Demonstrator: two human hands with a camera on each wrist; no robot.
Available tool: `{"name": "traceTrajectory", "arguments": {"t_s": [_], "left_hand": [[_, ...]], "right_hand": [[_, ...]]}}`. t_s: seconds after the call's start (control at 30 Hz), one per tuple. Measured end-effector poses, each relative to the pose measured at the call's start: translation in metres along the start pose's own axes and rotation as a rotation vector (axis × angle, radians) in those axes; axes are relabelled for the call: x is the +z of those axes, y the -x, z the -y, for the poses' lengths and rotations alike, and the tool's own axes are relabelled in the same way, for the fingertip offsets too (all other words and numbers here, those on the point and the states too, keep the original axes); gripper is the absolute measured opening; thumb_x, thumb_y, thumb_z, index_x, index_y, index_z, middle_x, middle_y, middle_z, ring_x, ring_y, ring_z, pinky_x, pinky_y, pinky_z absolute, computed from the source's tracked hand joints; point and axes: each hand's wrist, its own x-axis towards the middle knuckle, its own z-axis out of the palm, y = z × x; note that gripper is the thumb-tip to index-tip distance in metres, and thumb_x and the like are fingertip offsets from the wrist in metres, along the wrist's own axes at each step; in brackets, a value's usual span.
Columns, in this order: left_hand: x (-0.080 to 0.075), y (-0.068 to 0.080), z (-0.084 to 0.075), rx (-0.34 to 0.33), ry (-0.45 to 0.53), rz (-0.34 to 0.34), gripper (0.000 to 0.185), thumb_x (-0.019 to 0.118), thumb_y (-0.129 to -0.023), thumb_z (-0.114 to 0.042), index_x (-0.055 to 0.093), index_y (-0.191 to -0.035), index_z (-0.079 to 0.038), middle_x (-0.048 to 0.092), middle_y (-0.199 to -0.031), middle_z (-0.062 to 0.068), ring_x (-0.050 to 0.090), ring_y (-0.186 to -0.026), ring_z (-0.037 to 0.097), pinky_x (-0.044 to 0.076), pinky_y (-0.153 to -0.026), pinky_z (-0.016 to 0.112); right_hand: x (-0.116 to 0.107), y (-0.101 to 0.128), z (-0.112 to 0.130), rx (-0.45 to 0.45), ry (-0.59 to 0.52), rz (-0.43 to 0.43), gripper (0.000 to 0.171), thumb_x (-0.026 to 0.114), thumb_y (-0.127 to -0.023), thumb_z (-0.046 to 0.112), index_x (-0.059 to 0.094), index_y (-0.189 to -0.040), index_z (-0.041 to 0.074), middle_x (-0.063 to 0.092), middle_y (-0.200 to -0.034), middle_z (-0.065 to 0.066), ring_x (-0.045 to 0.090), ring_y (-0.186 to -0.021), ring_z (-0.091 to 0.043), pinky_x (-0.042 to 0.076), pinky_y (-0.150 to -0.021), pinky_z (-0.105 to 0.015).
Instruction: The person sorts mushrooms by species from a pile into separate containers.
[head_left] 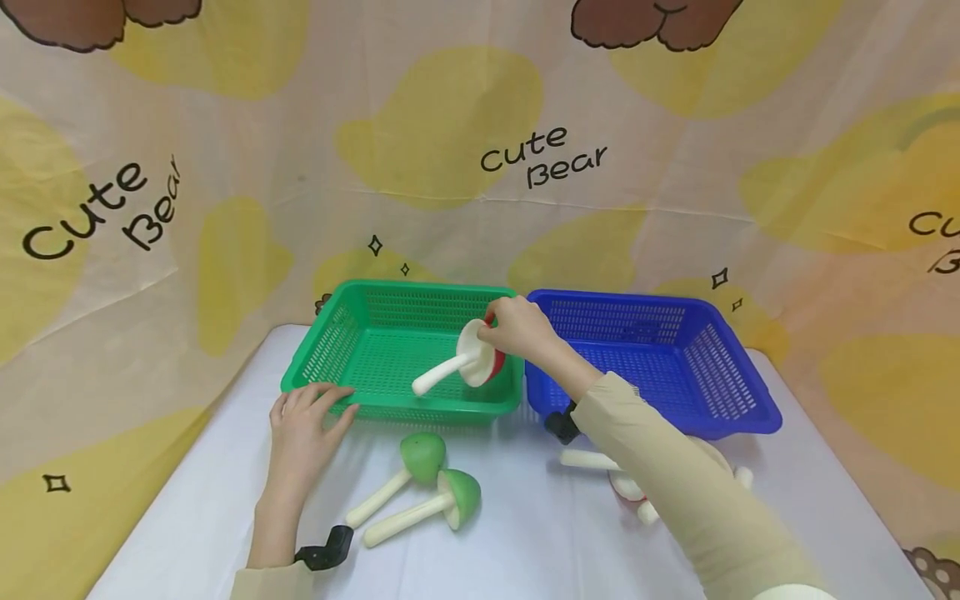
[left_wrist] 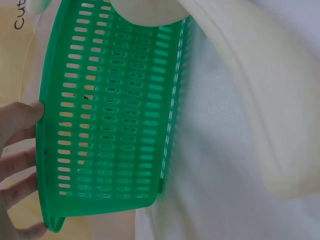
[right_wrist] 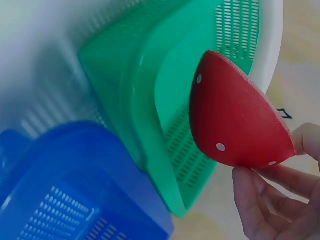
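Observation:
My right hand (head_left: 517, 327) pinches the cap of a red toy mushroom (head_left: 474, 357) with white dots and a white stem, holding it over the right side of the green basket (head_left: 352, 317). In the right wrist view the red cap (right_wrist: 235, 120) fills the middle with fingertips (right_wrist: 260, 200) at its rim. My left hand (head_left: 303, 421) rests with straight fingers on the green basket's front left rim (left_wrist: 42, 150). Two green toy mushrooms (head_left: 431, 483) lie on the table in front of the basket.
A blue basket (head_left: 750, 400) stands right of the green one. More toy mushrooms (head_left: 630, 483) lie partly hidden under my right sleeve. The table (head_left: 525, 542) has a white cover. A yellow "Cute Bear" cloth hangs behind.

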Motion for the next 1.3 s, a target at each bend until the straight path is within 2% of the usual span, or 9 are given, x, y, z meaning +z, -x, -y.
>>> {"name": "traceTrajectory", "arguments": {"t_s": [0.1,0.17,0.23,0.33,0.43,0.87,0.97,1.1,1.3], "left_hand": [[0.000,-0.001,0.000,0.000,0.000,0.001,0.024,0.075,-0.082,-0.017,0.070,-0.104,-0.010,0.064,-0.109,0.015,0.050,-0.110,0.037,0.023,-0.106,0.066],[0.000,-0.001,0.001,0.000,-0.004,0.003,0.024,0.075,-0.082,-0.018,0.070,-0.105,-0.011,0.064,-0.109,0.015,0.050,-0.110,0.037,0.023,-0.106,0.066],[0.000,-0.001,0.000,-0.002,-0.006,0.003,0.024,0.075,-0.082,-0.018,0.071,-0.104,-0.010,0.065,-0.109,0.015,0.050,-0.110,0.037,0.023,-0.106,0.066],[-0.001,0.001,0.000,-0.007,-0.005,0.007,0.024,0.075,-0.082,-0.018,0.071,-0.104,-0.010,0.065,-0.110,0.015,0.051,-0.110,0.037,0.023,-0.106,0.066],[-0.001,0.002,-0.001,-0.011,-0.002,0.011,0.024,0.075,-0.082,-0.018,0.071,-0.104,-0.011,0.065,-0.110,0.015,0.051,-0.110,0.037,0.023,-0.106,0.066],[0.002,-0.001,0.001,-0.005,-0.007,0.003,0.024,0.075,-0.082,-0.018,0.071,-0.105,-0.011,0.065,-0.110,0.015,0.051,-0.109,0.036,0.023,-0.106,0.066],[0.002,-0.001,0.000,0.002,-0.013,0.004,0.024,0.074,-0.083,-0.019,0.071,-0.105,-0.011,0.065,-0.110,0.015,0.052,-0.109,0.036,0.024,-0.106,0.065],[0.002,0.001,0.000,0.002,-0.018,0.003,0.024,0.075,-0.082,-0.019,0.071,-0.104,-0.011,0.066,-0.109,0.014,0.052,-0.108,0.036,0.025,-0.105,0.065],[0.000,0.002,0.001,-0.002,-0.016,-0.011,0.024,0.075,-0.082,-0.019,0.071,-0.104,-0.012,0.066,-0.109,0.014,0.051,-0.110,0.036,0.024,-0.106,0.066]], "right_hand": [[0.007,-0.004,0.002,0.030,0.005,-0.012,0.021,0.062,-0.087,0.023,0.070,-0.094,0.006,0.067,-0.081,-0.004,0.051,-0.063,-0.015,0.038,-0.049,-0.021],[0.012,-0.005,0.004,0.047,0.007,-0.020,0.017,0.061,-0.087,0.022,0.065,-0.079,0.007,0.057,-0.068,-0.001,0.044,-0.057,-0.013,0.033,-0.047,-0.021],[0.017,-0.006,0.005,0.053,0.008,-0.026,0.025,0.060,-0.087,0.020,0.053,-0.065,0.010,0.042,-0.057,0.002,0.033,-0.052,-0.012,0.026,-0.043,-0.021],[0.027,-0.005,0.006,0.055,0.011,-0.028,0.037,0.058,-0.087,0.017,0.036,-0.057,0.014,0.026,-0.052,0.004,0.022,-0.050,-0.011,0.019,-0.042,-0.022],[0.037,-0.003,0.005,0.059,0.011,-0.027,0.038,0.057,-0.086,0.013,0.033,-0.057,0.016,0.024,-0.053,0.004,0.021,-0.050,-0.011,0.019,-0.041,-0.022],[0.062,-0.006,0.012,0.094,0.099,0.000,0.021,0.060,-0.085,0.010,0.054,-0.065,0.012,0.038,-0.057,0.002,0.032,-0.052,-0.012,0.027,-0.040,-0.022],[0.066,-0.005,0.013,0.104,0.095,0.007,0.026,0.059,-0.085,0.009,0.050,-0.061,0.014,0.038,-0.055,0.003,0.032,-0.051,-0.013,0.028,-0.040,-0.022],[0.069,-0.001,0.012,0.091,0.071,0.019,0.035,0.059,-0.086,0.011,0.038,-0.058,0.015,0.029,-0.054,0.003,0.025,-0.050,-0.011,0.022,-0.040,-0.022],[0.063,0.005,0.011,0.064,0.037,-0.007,0.031,0.059,-0.090,0.018,0.041,-0.066,0.014,0.026,-0.058,0.003,0.022,-0.052,-0.011,0.020,-0.043,-0.022]]}}
